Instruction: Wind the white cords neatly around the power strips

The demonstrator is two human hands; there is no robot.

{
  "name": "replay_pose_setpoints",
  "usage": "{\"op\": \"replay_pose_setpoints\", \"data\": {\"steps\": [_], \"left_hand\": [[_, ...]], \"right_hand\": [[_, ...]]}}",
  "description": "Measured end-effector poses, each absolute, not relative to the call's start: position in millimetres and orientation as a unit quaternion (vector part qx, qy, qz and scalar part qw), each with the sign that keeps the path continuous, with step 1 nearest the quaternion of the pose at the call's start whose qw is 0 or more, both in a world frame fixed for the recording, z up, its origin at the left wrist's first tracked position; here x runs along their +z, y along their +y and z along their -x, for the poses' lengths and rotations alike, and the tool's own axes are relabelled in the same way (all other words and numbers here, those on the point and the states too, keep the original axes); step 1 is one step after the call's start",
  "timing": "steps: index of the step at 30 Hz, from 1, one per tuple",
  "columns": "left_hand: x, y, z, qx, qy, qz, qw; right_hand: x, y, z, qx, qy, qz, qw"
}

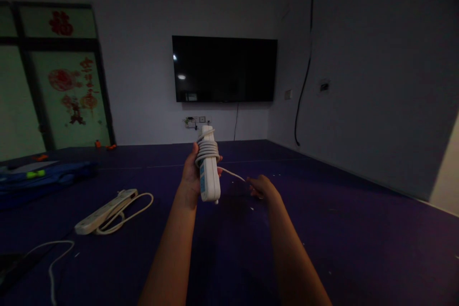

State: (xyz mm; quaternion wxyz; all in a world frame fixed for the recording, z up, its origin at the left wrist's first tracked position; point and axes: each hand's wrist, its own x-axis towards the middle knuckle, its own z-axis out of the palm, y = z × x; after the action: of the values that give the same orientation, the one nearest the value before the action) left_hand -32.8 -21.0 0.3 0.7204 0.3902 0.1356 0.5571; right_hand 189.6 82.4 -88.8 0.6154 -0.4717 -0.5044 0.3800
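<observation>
A white power strip (213, 182) with blue marking on its side is held up, tilted, in my left hand (191, 169). Several turns of its pale cord (207, 149) are wound round its upper half. My left fingers wrap behind the strip and are partly hidden by it. From the strip a loose length of cord (232, 173) stretches to the right. My right hand (263, 187) is closed on that cord, to the right of the strip and apart from it.
A second white power strip (103, 213) with a looped cord lies on the purple floor (229, 253) at the left. Another pale cable (53, 263) lies nearer. Blue fabric (64, 175) is at the far left. A TV (225, 69) hangs on the wall; a black cable (304, 81) hangs beside it.
</observation>
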Motion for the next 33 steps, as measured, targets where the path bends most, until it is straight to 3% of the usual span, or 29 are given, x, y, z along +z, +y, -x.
{"op": "replay_pose_setpoints", "data": {"steps": [4,6,8,11,17,21,25,29,33], "left_hand": [[0.9,-23.7,32.0,0.558,0.116,-0.394,0.721],[1.2,-24.0,31.1,0.551,0.111,-0.395,0.727],[1.2,-23.2,30.0,0.548,0.107,-0.393,0.731],[0.1,-20.5,28.7,0.556,0.107,-0.388,0.727],[-6.2,-11.2,30.3,0.587,0.152,-0.392,0.692],[-13.6,0.4,32.7,0.571,0.252,-0.418,0.66],[-18.9,10.7,28.7,0.601,0.311,-0.403,0.617],[-22.4,15.4,16.9,0.675,0.302,-0.374,0.559],[-22.2,15.0,14.7,0.717,0.323,-0.339,0.517]], "right_hand": [[-50.8,74.2,-180.9,0.291,-0.553,0.525,0.578],[-31.7,62.6,-164.8,0.252,-0.65,0.448,0.56],[-18.7,46.7,-143.9,0.323,-0.693,0.321,0.558],[-11.9,24.3,-116.3,0.446,-0.735,0.156,0.486],[-16.6,17.6,-102.0,0.476,-0.724,0.161,0.472],[-21.5,28.3,-103.9,0.39,-0.728,0.239,0.511],[-23.1,29.8,-104.4,0.204,-0.712,0.386,0.549],[-18.8,20.5,-102.8,0.035,-0.712,0.462,0.528],[-16.6,21.9,-106.4,0.033,-0.727,0.432,0.533]]}}
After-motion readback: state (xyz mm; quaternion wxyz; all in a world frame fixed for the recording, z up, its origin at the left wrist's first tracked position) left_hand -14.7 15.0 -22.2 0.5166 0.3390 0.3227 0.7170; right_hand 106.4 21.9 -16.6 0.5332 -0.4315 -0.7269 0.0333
